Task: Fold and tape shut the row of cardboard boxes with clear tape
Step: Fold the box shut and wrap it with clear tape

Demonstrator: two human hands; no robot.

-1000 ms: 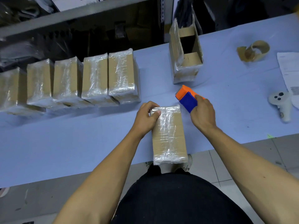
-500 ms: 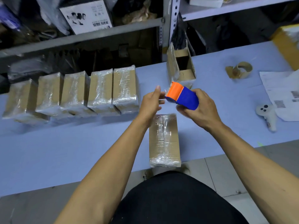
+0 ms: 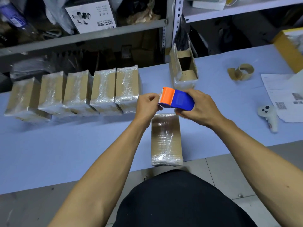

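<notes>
A blue and orange tape dispenser (image 3: 177,99) is held above the table, gripped by my right hand (image 3: 199,106) round its blue body. My left hand (image 3: 147,104) pinches at the tape end by the orange head. Below both hands a taped cardboard box (image 3: 166,139) lies flat at the table's near edge, touched by neither hand. A row of several taped boxes (image 3: 75,92) stands at the back left. One open box (image 3: 183,69) stands upright behind the dispenser, its flaps up.
The blue table (image 3: 65,145) runs left to right. A used tape core (image 3: 241,73) lies back right, with papers (image 3: 285,97) and a white controller (image 3: 268,117) at the right. Metal shelving (image 3: 85,36) stands behind the table.
Both hands left the near box and rose above it. My right hand lifted the dispenser off the table, and my left hand moved from the box's top to the dispenser's orange head.
</notes>
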